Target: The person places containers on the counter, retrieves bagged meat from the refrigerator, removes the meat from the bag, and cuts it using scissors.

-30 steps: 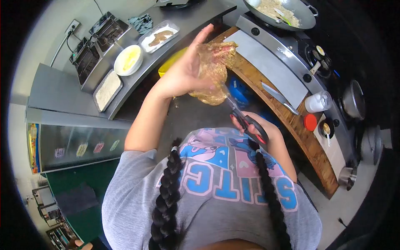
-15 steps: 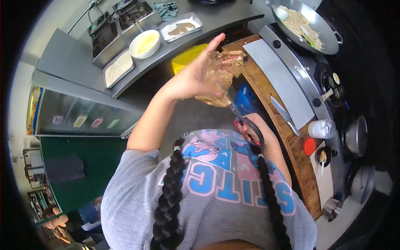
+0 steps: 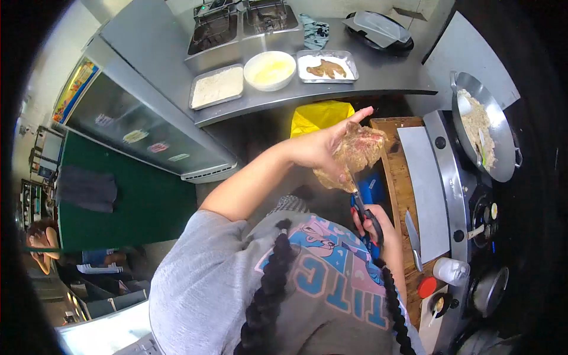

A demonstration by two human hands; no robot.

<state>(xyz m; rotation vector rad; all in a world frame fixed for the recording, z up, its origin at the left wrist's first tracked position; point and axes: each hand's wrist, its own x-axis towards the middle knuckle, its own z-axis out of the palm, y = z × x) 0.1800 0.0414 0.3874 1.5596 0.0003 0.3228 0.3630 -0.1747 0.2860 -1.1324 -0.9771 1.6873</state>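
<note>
The left hand [image 3: 322, 151] grasps a coated piece of meat [image 3: 362, 148], held in the air before the body, between the desk [image 3: 260, 102] and the wooden surface [image 3: 405, 198]; the right hand [image 3: 380, 218] grips scissors [image 3: 361, 203] by the handles, their blades at the meat's lower edge; a white bowl [image 3: 270, 86] stands between two trays on the desk; a knife [image 3: 412, 232] lies on the wooden surface.

1. Left hand [image 3: 328, 148] holds up the coated meat [image 3: 364, 151]!
2. Right hand [image 3: 377, 218] grips scissors [image 3: 359, 200], blades right at the meat's lower edge!
3. Along the steel desk's [image 3: 381, 81] front edge: powder tray [image 3: 218, 102], white bowl [image 3: 271, 87], then a tray [image 3: 328, 80] carrying a brown piece [image 3: 326, 69]!
</note>
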